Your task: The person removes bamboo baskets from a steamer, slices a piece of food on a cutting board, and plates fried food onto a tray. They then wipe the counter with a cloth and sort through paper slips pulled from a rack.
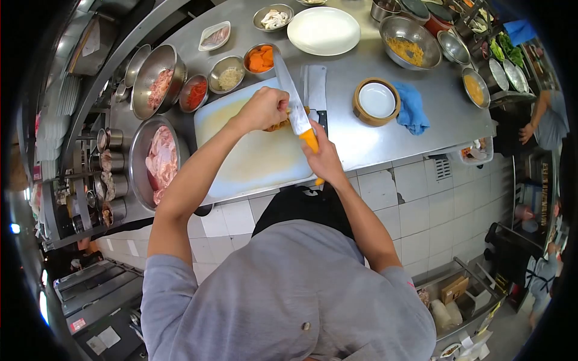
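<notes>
Over the board, right fingers grip the knife; left fingers curl beside it, contents unclear.

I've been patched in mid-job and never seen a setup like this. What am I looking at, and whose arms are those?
There is no machine here: these are a person's two bare arms. The single picture comes from a camera worn on that person's head, looking forward and down, so its wide lens bends the edges.

The right hand holds a knife with an orange handle. The left hand is curled beside the blade, above some brownish food on a pale cutting board; whether it grips anything is hidden.

Around the board on the steel table are a cleaver, a white oval plate, a blue cloth and a large bowl of raw meat.
</notes>
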The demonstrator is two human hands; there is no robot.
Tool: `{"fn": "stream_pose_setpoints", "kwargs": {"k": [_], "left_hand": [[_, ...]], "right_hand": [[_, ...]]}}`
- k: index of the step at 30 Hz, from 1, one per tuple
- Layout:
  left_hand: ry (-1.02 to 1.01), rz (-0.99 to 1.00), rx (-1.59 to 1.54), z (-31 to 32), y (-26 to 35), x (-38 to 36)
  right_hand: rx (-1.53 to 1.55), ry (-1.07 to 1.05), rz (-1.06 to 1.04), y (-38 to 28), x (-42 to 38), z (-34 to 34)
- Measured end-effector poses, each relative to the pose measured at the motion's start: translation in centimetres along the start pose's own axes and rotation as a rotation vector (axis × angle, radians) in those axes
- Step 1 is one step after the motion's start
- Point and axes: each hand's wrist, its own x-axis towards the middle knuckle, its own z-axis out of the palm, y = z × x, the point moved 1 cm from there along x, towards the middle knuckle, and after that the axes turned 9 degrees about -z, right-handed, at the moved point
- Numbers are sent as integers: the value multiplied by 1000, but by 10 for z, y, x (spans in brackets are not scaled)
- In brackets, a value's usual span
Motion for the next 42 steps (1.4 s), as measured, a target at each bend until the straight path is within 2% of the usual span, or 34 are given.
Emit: {"fn": "stream_pose_setpoints", "kwargs": {"k": [2, 5, 10, 14, 15, 18, 19, 22, 25, 28, 32, 35, 38, 40, 42], "left_hand": [[15, 3, 32, 4, 5, -1], [115, 128, 168, 8, 7, -2], [49, 99, 174, 13, -5, -11], [75, 162, 199, 20, -6, -16], [91, 134, 184, 17, -9, -16], [139, 71, 133, 1, -23, -12], [148, 59, 109, -1, -33, -14], [149, -39, -2, -6, -49, -25], [164, -105, -128, -14, -55, -34], [159, -122, -211, -18, -60, -37], [126, -87, -229, -16, -53, -37], [150, -40, -208, -14, -51, -38], [172, -36, -224, -15, -60, -47], [191, -40, -245, -12, -70, -57], [204, -29, -249, -9, -81, -67]], "right_hand": [[15, -27, 10, -6, 8, 2], [63, -93, 35, -12, 3, 2], [142, -216, 60, -6, -46, -3], [86, -118, 46, -10, -2, 27], [80, -166, 117, -14, 0, 26], [80, -201, 66, -13, -39, 13], [30, -186, -42, -7, -59, 6], [30, -238, -60, 0, -100, -15], [72, -266, 181, 0, -104, -21], [129, -154, 97, -5, -84, -5], [97, -120, 37, -13, -31, 34], [66, -200, 209, -27, -7, 47], [43, -118, -63, 1, -53, 33], [-73, -90, 92, -17, -81, 0], [-186, 65, 207, 1, -92, -25]]}}
